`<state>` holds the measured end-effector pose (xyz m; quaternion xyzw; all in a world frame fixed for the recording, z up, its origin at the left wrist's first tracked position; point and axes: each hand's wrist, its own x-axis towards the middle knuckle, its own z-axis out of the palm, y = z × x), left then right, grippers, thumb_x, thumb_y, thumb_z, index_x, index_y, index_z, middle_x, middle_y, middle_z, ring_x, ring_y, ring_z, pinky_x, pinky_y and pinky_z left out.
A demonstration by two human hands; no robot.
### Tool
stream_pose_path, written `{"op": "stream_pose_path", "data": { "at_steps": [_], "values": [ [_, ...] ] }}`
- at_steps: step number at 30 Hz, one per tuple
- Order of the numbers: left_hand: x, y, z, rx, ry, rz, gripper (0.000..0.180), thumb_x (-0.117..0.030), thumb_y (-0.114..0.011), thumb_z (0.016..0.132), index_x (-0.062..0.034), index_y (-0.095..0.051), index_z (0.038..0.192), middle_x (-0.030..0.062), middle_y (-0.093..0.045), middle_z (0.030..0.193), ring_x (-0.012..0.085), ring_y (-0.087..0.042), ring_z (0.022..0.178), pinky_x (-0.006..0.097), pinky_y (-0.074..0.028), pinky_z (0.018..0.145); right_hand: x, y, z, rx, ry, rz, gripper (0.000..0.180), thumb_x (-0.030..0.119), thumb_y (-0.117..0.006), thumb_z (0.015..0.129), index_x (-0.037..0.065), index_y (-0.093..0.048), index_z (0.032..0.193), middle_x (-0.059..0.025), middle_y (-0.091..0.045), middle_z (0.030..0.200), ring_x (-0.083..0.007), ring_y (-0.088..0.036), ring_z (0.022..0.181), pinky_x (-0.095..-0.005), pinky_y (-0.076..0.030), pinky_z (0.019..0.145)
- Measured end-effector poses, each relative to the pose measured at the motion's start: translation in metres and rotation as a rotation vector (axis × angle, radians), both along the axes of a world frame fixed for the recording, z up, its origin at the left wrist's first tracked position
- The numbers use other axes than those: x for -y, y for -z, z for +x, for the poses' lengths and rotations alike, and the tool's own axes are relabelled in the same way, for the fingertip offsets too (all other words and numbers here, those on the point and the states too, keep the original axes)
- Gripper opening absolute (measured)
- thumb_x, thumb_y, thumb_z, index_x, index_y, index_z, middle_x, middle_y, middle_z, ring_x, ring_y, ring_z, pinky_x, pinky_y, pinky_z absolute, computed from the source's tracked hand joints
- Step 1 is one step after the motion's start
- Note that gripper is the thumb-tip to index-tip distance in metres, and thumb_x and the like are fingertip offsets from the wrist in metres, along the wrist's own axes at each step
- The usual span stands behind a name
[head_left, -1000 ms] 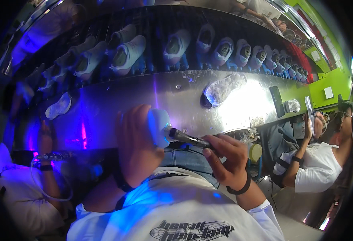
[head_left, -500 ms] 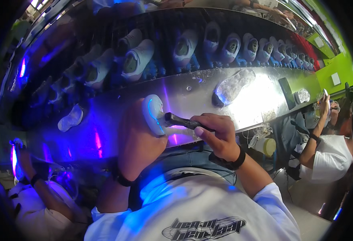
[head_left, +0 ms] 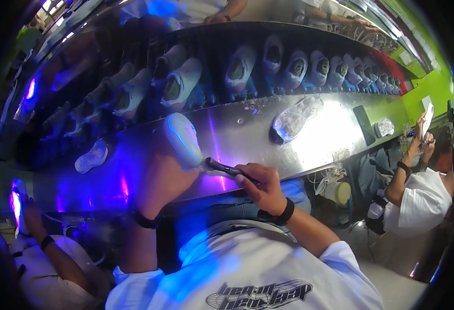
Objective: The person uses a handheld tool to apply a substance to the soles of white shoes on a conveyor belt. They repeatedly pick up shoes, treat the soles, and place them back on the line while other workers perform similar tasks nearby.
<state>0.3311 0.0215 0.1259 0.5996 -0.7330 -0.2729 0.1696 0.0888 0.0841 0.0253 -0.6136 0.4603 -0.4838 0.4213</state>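
A white shoe sole (head_left: 183, 138), with a thin glowing blue line along its edge, is raised over the metal bench. My left hand (head_left: 167, 178) is closed round its lower end; the fingers are mostly hidden behind it. In my right hand (head_left: 263, 187) I grip a brush (head_left: 226, 168) by its dark handle. The brush tip sits at the lower right end of the sole; whether it touches cannot be made out. Another sole (head_left: 297, 120), pale with a dark end, lies on the bench to the right, and a smaller-looking white sole (head_left: 92, 156) lies to the left.
White shoes (head_left: 181, 85) stand in a row on a dark line beyond the metal bench (head_left: 242, 139). A dark flat block (head_left: 364, 125) and a whitish lump (head_left: 384, 127) lie at the right. Co-workers sit left and right (head_left: 418, 206). A round container (head_left: 341, 192) hangs below the bench edge.
Both my hands have shifted left, with the sole turned to show more of its long face. The brush has moved left and slightly down. At the right, a co-worker now holds a white sole.
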Motion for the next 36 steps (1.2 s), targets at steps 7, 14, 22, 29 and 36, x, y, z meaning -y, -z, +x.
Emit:
{"op": "stream_pose_path", "data": {
  "at_steps": [7, 14, 22, 29, 36],
  "values": [
    [0.011, 0.031, 0.042, -0.141, 0.051, -0.075, 0.095, -0.010, -0.091, 0.076, 0.0002, -0.039, 0.154, 0.0218, -0.061, 0.140, 0.0353, -0.062, 0.129, 0.044, -0.050, 0.110, -0.010, -0.012, -0.004, -0.066, 0.048, 0.151, 0.028, 0.016, -0.073, 0.098, -0.004, -0.074, 0.118, -0.0148, -0.071, 0.082, -0.0171, -0.065, 0.069, -0.0337, -0.050, 0.063],
    [-0.023, 0.053, 0.047, -0.627, 0.178, 0.086, 0.127, -0.016, -0.091, 0.079, 0.0002, -0.005, 0.170, 0.0161, -0.038, 0.164, 0.0245, -0.045, 0.146, 0.040, -0.036, 0.122, -0.009, -0.061, -0.022, 0.039, 0.006, 0.174, 0.028, 0.016, -0.069, 0.102, -0.007, -0.072, 0.119, -0.0120, -0.067, 0.083, -0.0147, -0.060, 0.072, -0.0327, -0.047, 0.064],
    [-0.055, 0.026, 0.019, -0.740, 0.287, 0.184, 0.115, -0.031, -0.093, 0.079, 0.0061, -0.026, 0.165, 0.0218, -0.035, 0.167, 0.0328, -0.034, 0.155, 0.045, -0.026, 0.127, 0.009, -0.096, -0.030, -0.073, -0.001, 0.077, 0.028, 0.018, -0.070, 0.101, -0.007, -0.073, 0.112, -0.0174, -0.067, 0.079, -0.0232, -0.063, 0.068, -0.0372, -0.048, 0.064],
    [-0.055, 0.015, 0.017, -0.843, 0.247, 0.299, 0.120, -0.032, -0.092, 0.080, 0.0052, -0.019, 0.168, 0.0204, -0.029, 0.171, 0.0284, -0.025, 0.159, 0.043, -0.020, 0.129, -0.004, -0.100, -0.038, -0.143, -0.068, 0.007, 0.024, 0.015, -0.071, 0.097, -0.005, -0.076, 0.111, -0.0165, -0.069, 0.079, -0.0239, -0.065, 0.067, -0.0359, -0.049, 0.064],
    [-0.051, 0.013, 0.018, -0.874, 0.209, 0.346, 0.119, -0.027, -0.092, 0.079, 0.0045, -0.018, 0.168, 0.0184, -0.033, 0.169, 0.0272, -0.033, 0.155, 0.041, -0.026, 0.127, -0.027, -0.089, -0.040, -0.179, -0.074, -0.111, 0.023, 0.008, -0.070, 0.092, -0.007, -0.074, 0.109, -0.0120, -0.064, 0.073, -0.0188, -0.058, 0.057, -0.0309, -0.045, 0.056]
  ]
}}
